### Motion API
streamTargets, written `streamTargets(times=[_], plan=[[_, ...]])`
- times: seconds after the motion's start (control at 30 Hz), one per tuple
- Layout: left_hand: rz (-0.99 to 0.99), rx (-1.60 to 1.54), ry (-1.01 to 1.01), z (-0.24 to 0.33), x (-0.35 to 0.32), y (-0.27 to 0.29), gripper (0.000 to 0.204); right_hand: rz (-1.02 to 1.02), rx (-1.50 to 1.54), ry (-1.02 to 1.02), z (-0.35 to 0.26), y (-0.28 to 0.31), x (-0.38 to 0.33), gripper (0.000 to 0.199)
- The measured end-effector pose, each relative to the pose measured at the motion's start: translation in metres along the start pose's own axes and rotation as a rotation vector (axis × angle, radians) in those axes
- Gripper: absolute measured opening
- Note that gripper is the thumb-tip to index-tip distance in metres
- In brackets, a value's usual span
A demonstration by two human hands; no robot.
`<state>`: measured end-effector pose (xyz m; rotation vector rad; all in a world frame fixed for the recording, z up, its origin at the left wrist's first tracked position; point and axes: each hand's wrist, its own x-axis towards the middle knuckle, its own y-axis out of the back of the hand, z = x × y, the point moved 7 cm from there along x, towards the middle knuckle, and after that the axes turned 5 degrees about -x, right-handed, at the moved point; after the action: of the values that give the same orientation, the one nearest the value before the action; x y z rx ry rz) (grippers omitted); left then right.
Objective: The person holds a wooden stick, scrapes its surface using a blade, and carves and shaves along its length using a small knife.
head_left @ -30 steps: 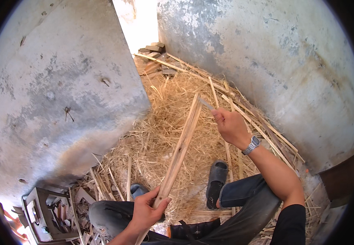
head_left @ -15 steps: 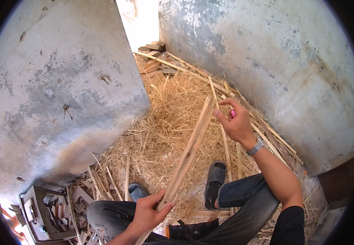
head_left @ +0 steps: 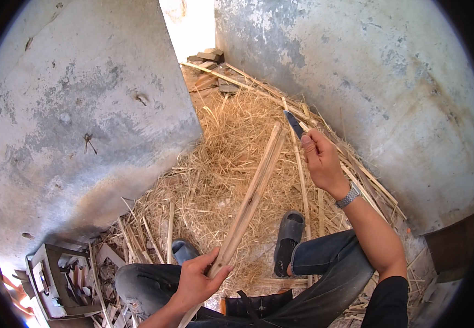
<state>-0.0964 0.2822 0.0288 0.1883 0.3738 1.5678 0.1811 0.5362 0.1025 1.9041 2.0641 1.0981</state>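
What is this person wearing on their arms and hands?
Both hands are bare, with no gloves. The right hand has a silver metal-link wristwatch at the wrist, and a black sleeve covers the upper arm, leaving the forearm bare. The left hand shows no watch, ring or sleeve; only a short stretch of its bare forearm is in view.

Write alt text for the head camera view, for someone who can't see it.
A seated person's left hand grips the lower end of a long wooden strip, while the right hand holds a small knife beside its top. Straw shavings cover the floor between grey concrete walls.
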Motion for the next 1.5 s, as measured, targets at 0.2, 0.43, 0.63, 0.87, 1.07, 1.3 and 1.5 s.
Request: streamTargets(times=[0.2, 0.43, 0.63, 0.87, 1.07, 1.3, 1.5], plan=[[-0.012, -0.125, 0.071, -0.002, 0.001, -0.003, 0.052, -0.076, 0.044, 0.032, -0.011, -0.011, -0.009, 0.030], [-0.022, -0.161, 0.045, 0.002, 0.005, -0.003, 0.050, -0.234, 0.064, 0.202, -0.059, -0.036, -0.032, 0.032], [-0.019, -0.119, 0.034, 0.001, 0.007, -0.003, 0.050, -0.238, 0.011, 0.368, -0.077, -0.044, -0.038, 0.027], [-0.011, -0.090, 0.025, 0.001, 0.006, -0.001, 0.050, -0.302, -0.033, 0.327, -0.073, -0.051, -0.039, 0.021], [0.011, -0.038, -0.029, 0.004, 0.007, 0.000, 0.048, -0.257, -0.067, 0.349, -0.077, -0.056, -0.046, 0.023], [0.082, 0.117, -0.088, 0.014, 0.007, 0.005, 0.049, -0.255, -0.031, 0.264, -0.076, -0.064, -0.050, 0.025], [0.073, 0.164, -0.113, 0.021, 0.007, 0.004, 0.049, -0.334, 0.010, 0.182, -0.072, -0.067, -0.046, 0.024]])
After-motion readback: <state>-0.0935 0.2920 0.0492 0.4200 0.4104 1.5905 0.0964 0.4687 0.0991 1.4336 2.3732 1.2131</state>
